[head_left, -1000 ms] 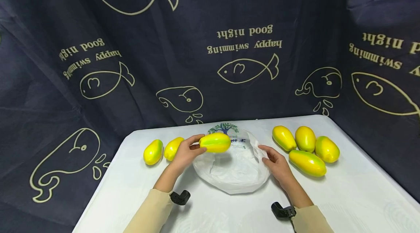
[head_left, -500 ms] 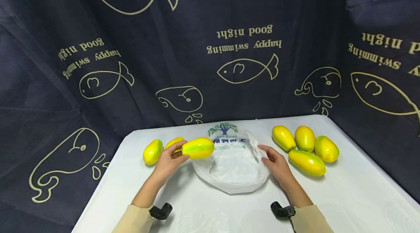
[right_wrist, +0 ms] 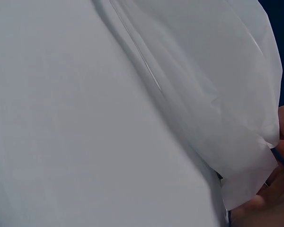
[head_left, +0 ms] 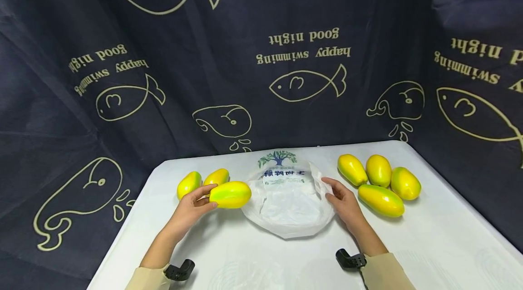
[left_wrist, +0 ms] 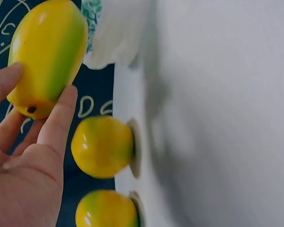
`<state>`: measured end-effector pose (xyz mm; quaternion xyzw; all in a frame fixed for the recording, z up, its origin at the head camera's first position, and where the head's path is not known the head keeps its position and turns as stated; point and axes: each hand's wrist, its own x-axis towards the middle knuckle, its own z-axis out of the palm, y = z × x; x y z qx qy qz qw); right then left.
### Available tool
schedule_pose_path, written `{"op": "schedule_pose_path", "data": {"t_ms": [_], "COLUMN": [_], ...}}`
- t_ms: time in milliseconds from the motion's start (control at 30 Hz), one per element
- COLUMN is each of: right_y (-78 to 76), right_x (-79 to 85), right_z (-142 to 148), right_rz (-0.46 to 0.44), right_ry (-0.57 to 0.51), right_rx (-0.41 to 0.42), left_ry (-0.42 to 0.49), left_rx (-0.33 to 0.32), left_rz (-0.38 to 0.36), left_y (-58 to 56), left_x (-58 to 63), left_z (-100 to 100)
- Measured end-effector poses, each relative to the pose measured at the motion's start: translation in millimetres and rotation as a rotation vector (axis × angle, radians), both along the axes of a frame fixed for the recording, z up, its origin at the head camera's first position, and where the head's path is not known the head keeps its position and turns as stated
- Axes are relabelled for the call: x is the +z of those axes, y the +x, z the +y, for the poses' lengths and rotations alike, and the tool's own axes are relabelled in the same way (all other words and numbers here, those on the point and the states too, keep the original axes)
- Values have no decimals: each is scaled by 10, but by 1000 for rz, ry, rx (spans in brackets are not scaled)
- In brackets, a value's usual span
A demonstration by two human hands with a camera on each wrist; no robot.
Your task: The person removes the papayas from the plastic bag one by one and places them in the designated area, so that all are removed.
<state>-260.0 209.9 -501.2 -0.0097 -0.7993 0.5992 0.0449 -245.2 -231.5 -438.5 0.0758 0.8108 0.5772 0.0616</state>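
Observation:
My left hand [head_left: 191,208] grips one end of a yellow papaya [head_left: 230,194] with a green stripe, left of the white plastic bag [head_left: 286,231]. In the left wrist view, thumb and fingers hold the papaya [left_wrist: 49,56] around its stem end, above the table. The bag lies with its mouth spread, a green tree print on its far part. My right hand [head_left: 346,203] pinches the bag's right rim; the right wrist view shows the thin plastic [right_wrist: 246,184] between those fingers. Two more papayas, a left one [head_left: 189,184] and a right one [head_left: 217,176], lie just behind my left hand.
Several papayas [head_left: 381,200] sit in a cluster on the right of the white table [head_left: 261,267]. A dark curtain [head_left: 245,67] with fish drawings hangs behind the table's far edge.
My left hand has carried the papaya from over the bag's mouth to the left and nearer to me. My right hand stays on the bag's rim.

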Motion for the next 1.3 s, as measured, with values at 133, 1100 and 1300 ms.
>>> {"op": "schedule_pose_path", "data": {"t_ms": [133,1100,1300], "right_y": [1,12,8], "right_x": [-3,10,6], "right_z": [-3,4,6], "right_rz": [-3,-26,-17], "right_ry": [0,-79,-75], "right_rx": [-15,-125,-116], "left_ry": [-21,-53,-67], "left_rx": [-50,-98,-108], "left_rz": [-5,-116,-113], "left_y": [35,70,91], "left_x": [-47,-351,-330], "left_z": [-140,-534,-522]}}
